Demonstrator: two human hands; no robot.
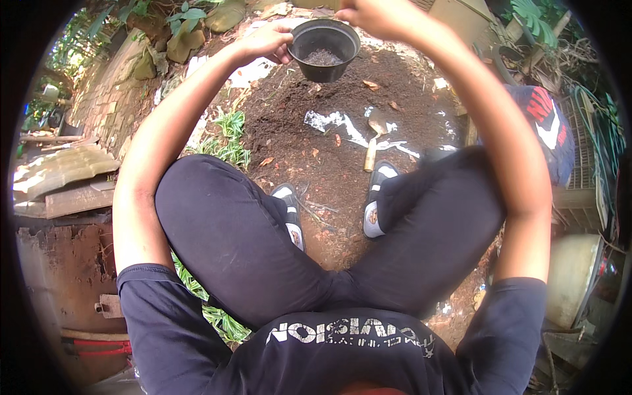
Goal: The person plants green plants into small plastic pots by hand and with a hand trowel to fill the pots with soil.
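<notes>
A black plastic plant pot is raised over the soil, tilted so its inside shows. Some grey-brown potting mix lies in its bottom. My left hand grips the pot's rim at the left side. Above the rim on the right is my right hand, its fingers curled; the top edge of the view cuts part of it off, so I cannot see whether it holds anything. Below the pot spreads a heap of dark soil. A hand trowel with a wooden handle rests on the ground near my right foot.
White plastic sheeting shows through the soil. Striped-leaf plants grow at the left, before stacked roof tiles. A dark blue bag leans beside a plastic crate at the right. A rusty metal drum stands at the left.
</notes>
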